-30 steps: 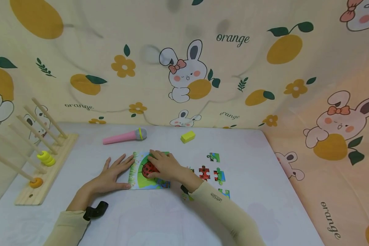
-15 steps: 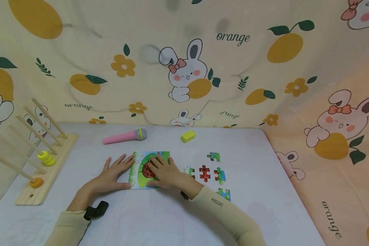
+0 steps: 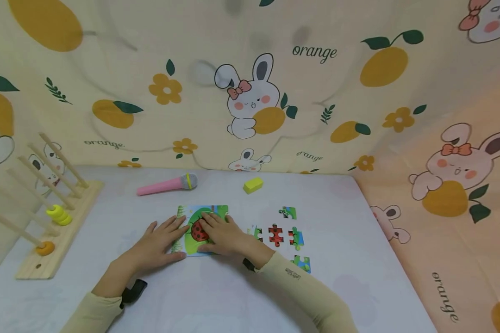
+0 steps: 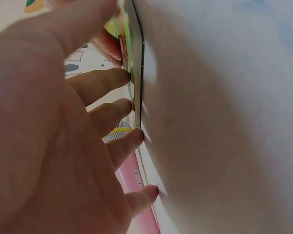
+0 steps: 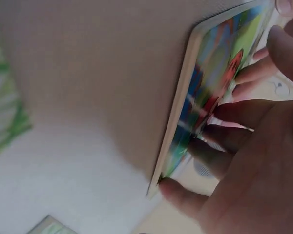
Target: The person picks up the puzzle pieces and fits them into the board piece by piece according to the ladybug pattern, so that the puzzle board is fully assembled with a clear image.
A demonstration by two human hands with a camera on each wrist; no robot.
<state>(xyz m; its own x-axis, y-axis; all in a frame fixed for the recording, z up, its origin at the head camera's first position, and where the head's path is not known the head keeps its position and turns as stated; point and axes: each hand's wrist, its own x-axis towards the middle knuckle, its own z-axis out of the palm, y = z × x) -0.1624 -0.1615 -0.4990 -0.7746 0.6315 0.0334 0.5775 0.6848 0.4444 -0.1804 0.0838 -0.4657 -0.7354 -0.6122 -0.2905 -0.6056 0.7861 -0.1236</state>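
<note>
A square jigsaw puzzle board [image 3: 193,246] with a red ladybug on green lies flat on the table. My left hand [image 3: 156,245] rests along its left side, fingers spread, fingertips over the grassy border. In the left wrist view, straight fingers [image 4: 102,83] of that hand touch the board's edge [image 4: 138,73]. My right hand [image 3: 225,236] lies spread over the board's right half and hides part of the picture. The right wrist view shows its fingertips on the board's printed face and pale rim [image 5: 178,105]. Neither hand grips anything.
Right of the board lie several loose puzzle pieces, among them a red spotted piece [image 3: 276,236] and a blue-green piece [image 3: 302,264]. Behind are a pink toy microphone [image 3: 166,185] and a yellow block [image 3: 253,185]. A wooden peg stand [image 3: 77,210] with rings is at left.
My left hand has shifted right, so its fingertips now lie over the board's left border. My right hand first drew back slightly toward me, then stayed with fingers spread on the board.
</note>
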